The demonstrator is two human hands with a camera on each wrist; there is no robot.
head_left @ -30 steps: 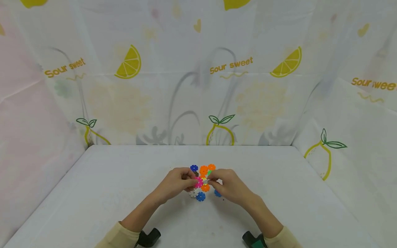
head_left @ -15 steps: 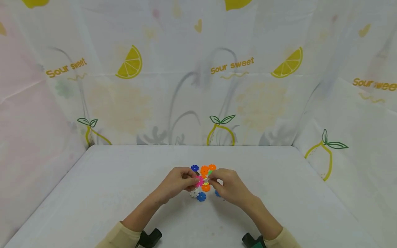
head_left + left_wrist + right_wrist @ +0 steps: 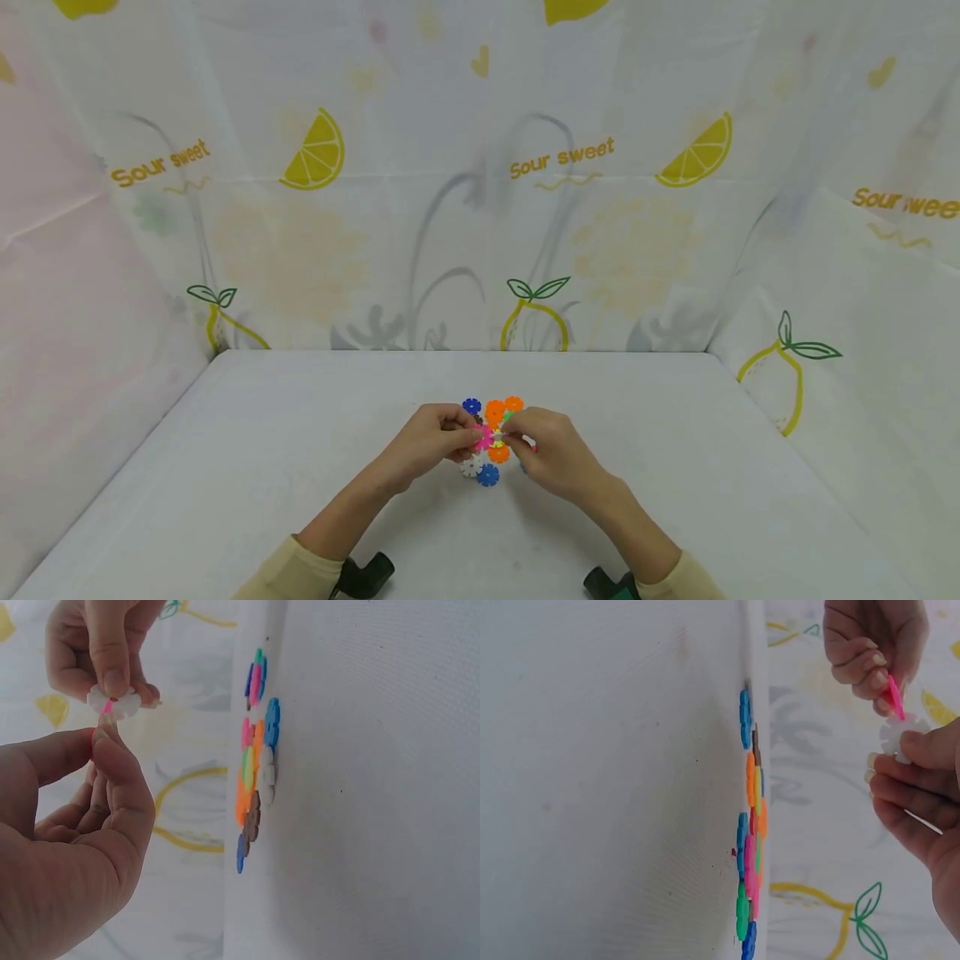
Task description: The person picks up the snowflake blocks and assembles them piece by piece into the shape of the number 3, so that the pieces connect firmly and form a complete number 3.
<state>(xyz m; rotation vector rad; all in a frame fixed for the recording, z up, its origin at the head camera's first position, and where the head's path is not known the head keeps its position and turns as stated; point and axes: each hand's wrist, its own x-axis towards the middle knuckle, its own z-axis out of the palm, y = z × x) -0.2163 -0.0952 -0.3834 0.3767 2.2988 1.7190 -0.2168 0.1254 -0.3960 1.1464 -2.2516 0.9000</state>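
Observation:
Above the middle of the table, my left hand (image 3: 427,440) pinches a pink notched snowflake disc (image 3: 484,437) between thumb and fingers. Facing it, my right hand (image 3: 558,454) pinches a white snowflake disc (image 3: 900,737) by its edge. The two discs meet at their rims, set crosswise, with the pink edge (image 3: 895,699) at a notch of the white one. How deep the slots engage I cannot tell. In the left wrist view, the white disc (image 3: 120,703) shows beyond the left fingertips, while fingers mostly cover the pink one.
Loose snowflake discs lie on the white table (image 3: 262,467) beneath and behind the hands: orange (image 3: 495,412), dark blue (image 3: 471,406), white (image 3: 472,467), blue (image 3: 488,475) and more colours. A patterned cloth (image 3: 420,250) stands behind the table and at both sides.
Both hands stay nearly in place with the discs touching. The right hand has tilted slightly, covering more of the blue disc on the table beside it.

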